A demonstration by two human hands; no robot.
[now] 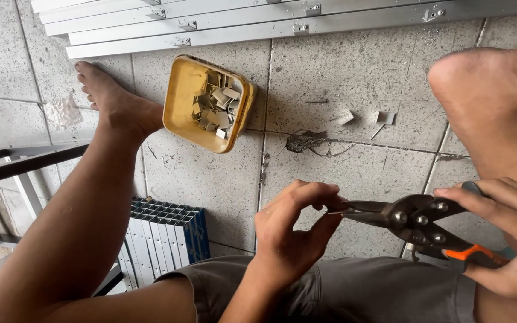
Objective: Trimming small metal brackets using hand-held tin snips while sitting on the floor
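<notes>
We sit on a grey tiled floor [210, 179] with bare legs spread. Ahead of us, near the left foot [112, 98], lies a square yellow tub [181, 101], tipped a little on its side, with a heap of small pale metal pieces [216, 107] inside. Beyond it, along the top edge, run several long pale metal rails [240, 24] with small brackets on them. Beside our left thigh stands a bundle of blue and white square tubes [163, 236], open ends up.

Our right hand [504, 239] is clenched around the handles of a pair of tin snips [417, 221], dark metal with an orange and teal grip. The blades point left, towards our left hand [294, 230]. That hand pinches a thin, small strip of metal [334, 212] between thumb and fingertips, right at the tips of the blades, so the two hands are close together over our lap, above grey shorts [354, 293].

On the floor between the tub and our right foot [486, 96] lie two small loose metal pieces [366, 118] and a tangle of thin metal shavings [309, 142].

The strip is mostly covered by our fingers, so we cannot tell its shape or length, nor whether the blades touch it. The lower handle of the snips is hidden in the right palm. A dark frame [19, 164] at the left is cut off by the edge.
</notes>
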